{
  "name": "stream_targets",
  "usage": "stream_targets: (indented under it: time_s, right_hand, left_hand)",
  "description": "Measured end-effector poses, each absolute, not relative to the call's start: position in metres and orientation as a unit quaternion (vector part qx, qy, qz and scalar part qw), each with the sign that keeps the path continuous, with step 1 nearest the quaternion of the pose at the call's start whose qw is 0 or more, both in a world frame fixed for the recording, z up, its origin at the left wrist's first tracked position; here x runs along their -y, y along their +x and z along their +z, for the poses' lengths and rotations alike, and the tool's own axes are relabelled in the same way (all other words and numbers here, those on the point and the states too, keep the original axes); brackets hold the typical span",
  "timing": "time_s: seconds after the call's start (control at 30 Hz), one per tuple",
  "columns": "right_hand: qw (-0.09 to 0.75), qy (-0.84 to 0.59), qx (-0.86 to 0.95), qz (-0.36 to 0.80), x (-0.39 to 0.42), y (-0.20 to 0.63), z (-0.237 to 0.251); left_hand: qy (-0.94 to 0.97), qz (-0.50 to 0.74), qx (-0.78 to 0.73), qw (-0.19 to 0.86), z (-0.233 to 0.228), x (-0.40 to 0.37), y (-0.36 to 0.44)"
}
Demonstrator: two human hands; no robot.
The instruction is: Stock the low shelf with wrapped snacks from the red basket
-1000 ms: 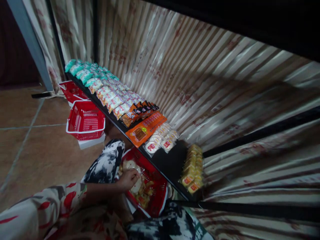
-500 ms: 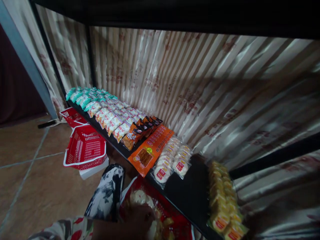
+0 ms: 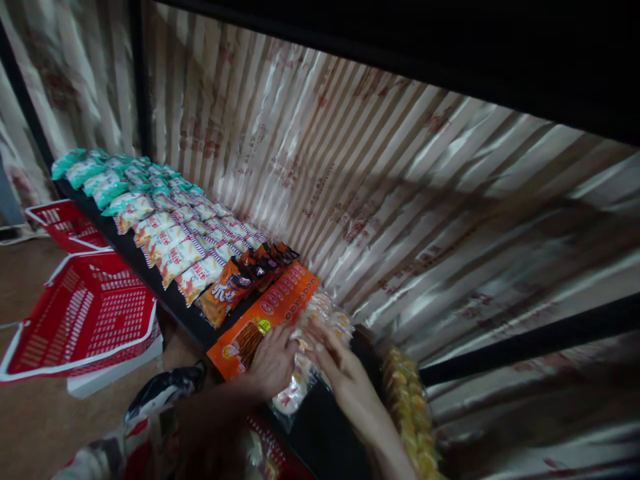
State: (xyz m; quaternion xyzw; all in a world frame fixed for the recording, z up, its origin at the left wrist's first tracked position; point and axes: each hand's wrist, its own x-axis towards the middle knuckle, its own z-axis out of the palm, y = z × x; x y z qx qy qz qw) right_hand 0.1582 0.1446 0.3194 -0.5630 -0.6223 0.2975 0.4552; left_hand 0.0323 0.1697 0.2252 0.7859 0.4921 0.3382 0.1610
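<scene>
Both hands press crinkly clear packs of round crackers.

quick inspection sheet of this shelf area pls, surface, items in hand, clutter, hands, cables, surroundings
surface: black shelf, low and dark, with snack packs lined along it
items in hand: clear packs of round white crackers, lying on the shelf beside a flat orange pack
clutter: rows of teal packs, white and red striped packs, dark orange packs, yellow packs at the near end
hands: left hand and right hand both laid on the cracker packs; grip blurred, cannot tell if closed
cables: nothing seen
surroundings: striped curtain behind the shelf, two red baskets on the brown floor at left, a third red basket partly visible at the bottom edge
</scene>
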Motion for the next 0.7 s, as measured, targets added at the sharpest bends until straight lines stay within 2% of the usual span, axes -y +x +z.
stream_targets:
  time_s: [0.07,0.17,0.37,0.5,0.7]
  right_hand:
    - [0.36,-0.582,0.673,0.282,-0.186,0.152,0.308]
    - [0.224,-0.631,0.72,0.18,-0.245,0.139,0.287]
    - [-0.001,-0.603,0.793,0.091,-0.304,0.117,0.261]
    - [-0.09,-0.625,0.768,0.104,-0.322,0.117,0.254]
    - [-0.132,-0.609,0.77,0.137,-0.333,0.125,0.254]
  left_hand:
    - [0.785,0.327,-0.508,0.135,0.223,-0.185,0.036]
    - [0.791,0.311,-0.513,0.117,0.213,-0.202,0.037]
    - [0.792,0.267,-0.536,0.122,0.202,-0.218,0.027]
    - [0.802,0.271,-0.521,0.111,0.194,-0.222,0.024]
    - [0.811,0.258,-0.513,0.116,0.181,-0.222,0.025]
